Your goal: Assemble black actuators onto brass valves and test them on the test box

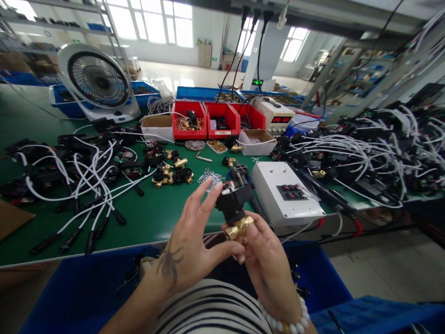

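Note:
Both hands are raised over the near edge of the green workbench [149, 222]. My right hand [267, 264] is closed around the brass body of a small valve [236, 213] with a black coil block on top. My left hand [193, 241] touches the valve too: its thumb presses the brass part, and its forefinger and middle finger are stretched up beside the black block. A pile of similar brass-and-black valves [172, 174] lies further back on the bench.
A white box with red switches [285, 195] stands just right of the hands. Bundles of white cables with black parts [76, 171] cover the left, and more lie at the right [368, 144]. Red bins [205, 118], a white fan [97, 81] and a blue crate [90, 297] below the bench are also in view.

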`<act>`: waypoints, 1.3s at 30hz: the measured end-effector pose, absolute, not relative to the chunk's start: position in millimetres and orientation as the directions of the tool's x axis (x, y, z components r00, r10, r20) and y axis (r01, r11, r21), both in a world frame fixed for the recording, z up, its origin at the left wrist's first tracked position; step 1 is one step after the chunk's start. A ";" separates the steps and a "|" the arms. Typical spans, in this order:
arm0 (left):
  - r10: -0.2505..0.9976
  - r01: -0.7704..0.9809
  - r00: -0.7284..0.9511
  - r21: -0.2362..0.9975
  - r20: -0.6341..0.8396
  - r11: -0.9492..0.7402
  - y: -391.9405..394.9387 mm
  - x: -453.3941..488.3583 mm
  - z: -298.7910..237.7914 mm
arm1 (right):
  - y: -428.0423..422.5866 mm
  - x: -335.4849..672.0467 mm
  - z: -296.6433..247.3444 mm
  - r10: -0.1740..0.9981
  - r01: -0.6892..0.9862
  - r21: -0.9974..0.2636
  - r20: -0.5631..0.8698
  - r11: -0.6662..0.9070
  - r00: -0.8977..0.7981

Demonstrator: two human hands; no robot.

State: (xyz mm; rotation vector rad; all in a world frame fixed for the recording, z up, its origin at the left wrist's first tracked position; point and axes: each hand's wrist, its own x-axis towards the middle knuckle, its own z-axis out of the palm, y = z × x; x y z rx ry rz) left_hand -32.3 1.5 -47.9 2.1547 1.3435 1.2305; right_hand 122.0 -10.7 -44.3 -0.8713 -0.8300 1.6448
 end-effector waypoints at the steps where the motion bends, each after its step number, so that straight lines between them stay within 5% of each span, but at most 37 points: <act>1: 0.835 0.616 0.191 0.600 0.516 -0.511 1.2 -31.4 -47.3 | -10.9 123.2 -43.9 0.977 -0.446 -0.873 -0.142 -0.198 -0.157; 5: 0.783 0.639 0.137 0.550 0.607 -0.538 1.2 -26.7 -44.4 | -5.6 133.2 -44.1 0.984 -0.261 -0.960 -0.055 -0.098 -0.169; 10: 0.798 0.571 0.048 0.639 0.600 -0.515 1.0 -21.0 -48.8 | 23.0 147.5 -48.8 0.954 0.064 -0.956 0.280 0.288 -0.112; 19: 0.809 0.533 0.090 0.658 0.581 -0.532 -5.9 -4.9 -53.6 | 29.1 115.6 -47.5 0.978 -0.434 -0.878 0.155 0.201 0.140; 28: 0.837 0.483 0.067 0.716 0.543 -0.503 -18.5 8.3 -63.1 | 21.7 118.4 -52.9 0.951 -0.300 -0.921 0.174 0.249 0.255; 33: 0.937 0.451 -0.004 0.837 0.349 -0.310 -7.8 -10.7 -97.2 | 54.3 122.1 -77.6 0.979 0.149 -0.974 0.185 0.171 0.083; 36: 0.960 0.400 -0.157 0.904 0.231 -0.152 3.3 -32.1 -117.5 | 91.8 117.0 -85.5 0.991 0.519 -0.845 0.123 0.129 -0.045; 39: 0.953 0.360 -0.239 0.928 0.189 -0.094 10.5 -48.0 -127.2 | 121.7 102.5 -91.0 0.987 0.707 -0.695 0.031 0.134 -0.157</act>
